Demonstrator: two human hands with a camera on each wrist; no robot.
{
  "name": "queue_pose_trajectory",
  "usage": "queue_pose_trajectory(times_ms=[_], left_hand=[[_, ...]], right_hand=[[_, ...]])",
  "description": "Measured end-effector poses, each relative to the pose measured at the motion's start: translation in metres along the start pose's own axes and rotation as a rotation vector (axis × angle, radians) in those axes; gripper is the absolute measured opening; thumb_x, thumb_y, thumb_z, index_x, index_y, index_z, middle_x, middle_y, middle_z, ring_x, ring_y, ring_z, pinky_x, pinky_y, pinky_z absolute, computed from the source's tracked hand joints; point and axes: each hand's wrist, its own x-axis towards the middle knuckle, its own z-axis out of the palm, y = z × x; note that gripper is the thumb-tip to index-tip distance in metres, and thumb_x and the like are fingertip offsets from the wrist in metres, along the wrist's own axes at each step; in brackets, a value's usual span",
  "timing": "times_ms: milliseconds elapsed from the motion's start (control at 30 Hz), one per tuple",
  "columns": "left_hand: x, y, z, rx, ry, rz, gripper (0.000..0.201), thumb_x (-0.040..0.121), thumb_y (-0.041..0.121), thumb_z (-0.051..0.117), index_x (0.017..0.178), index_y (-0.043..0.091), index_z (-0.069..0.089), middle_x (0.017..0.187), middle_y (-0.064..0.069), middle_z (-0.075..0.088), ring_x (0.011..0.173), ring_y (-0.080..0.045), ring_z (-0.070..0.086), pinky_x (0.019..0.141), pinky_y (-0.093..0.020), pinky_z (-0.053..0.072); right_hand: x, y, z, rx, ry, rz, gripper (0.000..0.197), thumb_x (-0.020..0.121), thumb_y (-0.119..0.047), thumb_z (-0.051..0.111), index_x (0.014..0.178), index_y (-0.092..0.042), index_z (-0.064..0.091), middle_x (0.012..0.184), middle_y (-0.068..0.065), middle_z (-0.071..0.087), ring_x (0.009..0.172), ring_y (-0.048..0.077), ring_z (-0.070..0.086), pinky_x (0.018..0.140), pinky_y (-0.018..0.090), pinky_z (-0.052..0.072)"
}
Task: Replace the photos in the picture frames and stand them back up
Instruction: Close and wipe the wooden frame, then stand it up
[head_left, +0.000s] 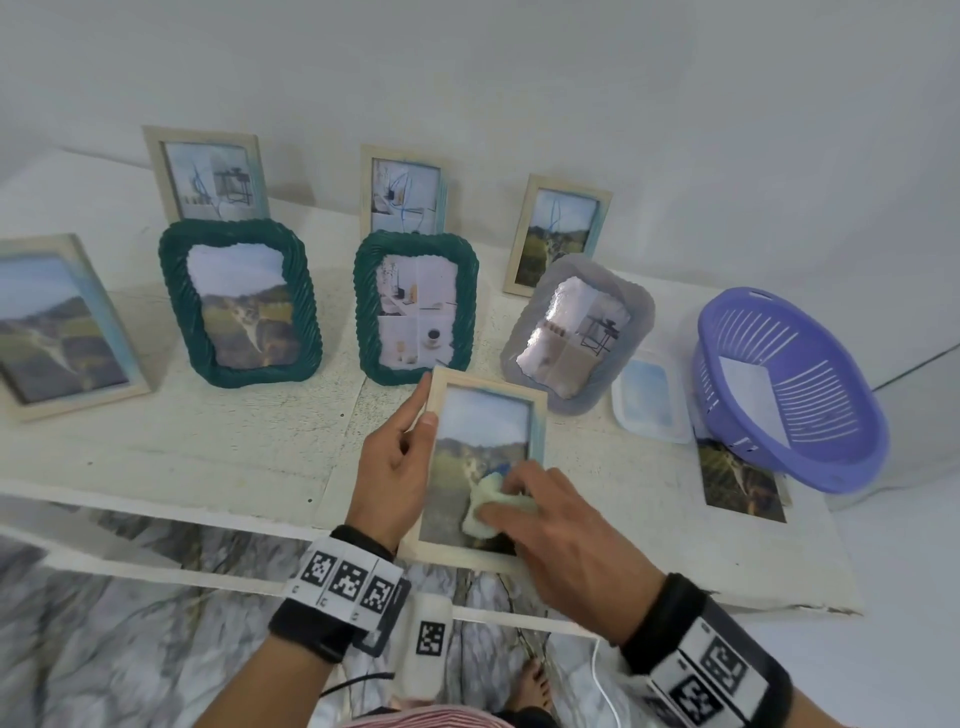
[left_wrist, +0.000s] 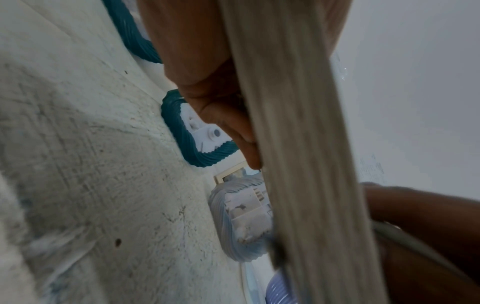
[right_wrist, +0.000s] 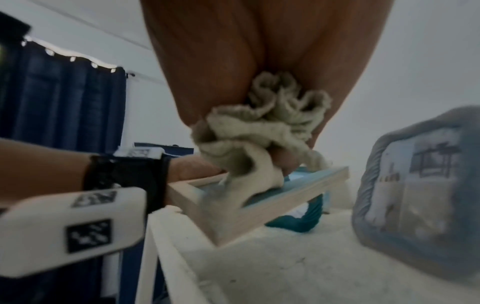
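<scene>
- Fingers (head_left: 415, 415) of the left hand (head_left: 395, 467) clamp the left edge of the pale wooden picture frame (head_left: 483, 553), thumb on its front, holding it tilted over the near edge of the white bench (head_left: 208, 441).
- Right hand (head_left: 550, 525) bunches a cream cloth (head_left: 491, 506) and presses it on the glazed front.
- Frame looks light and stiff; its glazing is probably fragile and slippery, so the wooden edges are the safer hold.
- Seven other frames stand behind; a loose photo (head_left: 743, 483) lies beside the purple basket (head_left: 789, 384).
</scene>
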Motion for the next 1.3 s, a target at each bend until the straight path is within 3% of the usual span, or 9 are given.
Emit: queue_pose_trajectory(times_ms=[200, 433, 633, 700, 800, 967, 1033, 1167, 1300], left_hand=[[0.0, 0.008, 0.009, -0.004, -0.032, 0.059, 0.042, 0.103, 0.018, 0.045, 0.142, 0.03, 0.045, 0.058, -0.001, 0.02, 0.047, -0.005, 0.018, 0.043, -0.015, 0.021], [0.008, 0.007, -0.002, -0.007, -0.008, 0.05, 0.041, 0.103, 0.017, 0.045, 0.142, 0.03, 0.047, 0.057, 0.001, 0.027, 0.044, -0.004, 0.018, 0.042, -0.015, 0.021], [0.007, 0.002, 0.008, -0.02, -0.036, 0.037, 0.041, 0.103, 0.022, 0.045, 0.143, 0.032, 0.045, 0.068, -0.005, 0.032, 0.049, -0.006, 0.023, 0.047, -0.017, 0.027], [0.009, 0.0, 0.005, -0.031, -0.063, 0.036, 0.04, 0.102, 0.029, 0.046, 0.141, 0.04, 0.046, 0.079, -0.003, 0.041, 0.059, -0.011, 0.035, 0.057, -0.022, 0.036], [0.008, -0.001, 0.002, -0.012, -0.038, 0.03, 0.04, 0.103, 0.021, 0.046, 0.141, 0.033, 0.048, 0.066, -0.006, 0.032, 0.048, -0.005, 0.024, 0.045, -0.017, 0.027], [0.005, 0.001, 0.007, -0.012, -0.051, 0.041, 0.041, 0.103, 0.02, 0.045, 0.143, 0.03, 0.047, 0.068, -0.004, 0.034, 0.049, -0.008, 0.02, 0.045, -0.018, 0.023], [0.007, 0.001, 0.006, 0.002, -0.045, 0.044, 0.041, 0.103, 0.019, 0.046, 0.142, 0.029, 0.047, 0.066, -0.003, 0.031, 0.049, -0.006, 0.022, 0.046, -0.016, 0.025], [0.004, -0.004, -0.001, -0.009, -0.041, 0.027, 0.041, 0.103, 0.023, 0.045, 0.143, 0.031, 0.047, 0.072, -0.006, 0.035, 0.05, -0.008, 0.023, 0.047, -0.017, 0.028], [0.007, -0.006, 0.003, -0.054, -0.023, 0.021, 0.04, 0.103, 0.023, 0.046, 0.141, 0.035, 0.048, 0.075, -0.006, 0.039, 0.056, -0.014, 0.029, 0.052, -0.021, 0.031]], right_hand=[[0.031, 0.018, -0.012, -0.117, 0.225, 0.258, 0.036, 0.074, 0.005, 0.064, 0.105, -0.014, 0.065, 0.107, 0.012, 0.049, 0.078, 0.026, 0.049, 0.065, 0.035, 0.051], [0.004, 0.007, -0.015, 0.022, -0.064, -0.012, 0.028, 0.088, -0.003, 0.053, 0.108, -0.019, 0.064, 0.115, 0.006, 0.043, 0.085, 0.021, 0.046, 0.069, 0.034, 0.05], [0.021, 0.015, -0.02, -0.082, 0.102, 0.104, 0.033, 0.084, -0.01, 0.041, 0.108, -0.016, 0.063, 0.109, 0.01, 0.046, 0.083, 0.026, 0.048, 0.066, 0.039, 0.053], [0.016, 0.005, -0.013, -0.038, 0.055, 0.03, 0.03, 0.091, -0.015, 0.04, 0.109, -0.017, 0.063, 0.112, 0.009, 0.045, 0.088, 0.023, 0.047, 0.072, 0.034, 0.052], [0.001, -0.003, -0.014, 0.031, -0.086, -0.087, 0.027, 0.091, -0.008, 0.052, 0.113, -0.02, 0.063, 0.116, 0.007, 0.044, 0.093, 0.019, 0.045, 0.073, 0.03, 0.048], [0.013, 0.018, -0.029, -0.077, 0.0, 0.022, 0.045, 0.086, -0.017, 0.025, 0.104, -0.017, 0.067, 0.109, 0.011, 0.049, 0.082, 0.024, 0.046, 0.062, 0.037, 0.051], [0.014, 0.014, -0.026, -0.091, 0.029, 0.025, 0.043, 0.085, -0.015, 0.028, 0.103, -0.016, 0.067, 0.108, 0.012, 0.049, 0.081, 0.025, 0.047, 0.063, 0.039, 0.051], [-0.002, 0.002, -0.018, -0.056, -0.122, -0.057, 0.031, 0.087, -0.006, 0.048, 0.108, -0.022, 0.064, 0.114, 0.005, 0.043, 0.087, 0.019, 0.042, 0.065, 0.033, 0.05], [0.008, 0.011, -0.019, -0.083, 0.032, 0.001, 0.031, 0.085, -0.008, 0.044, 0.104, -0.019, 0.065, 0.108, 0.009, 0.048, 0.082, 0.022, 0.046, 0.059, 0.035, 0.051]])
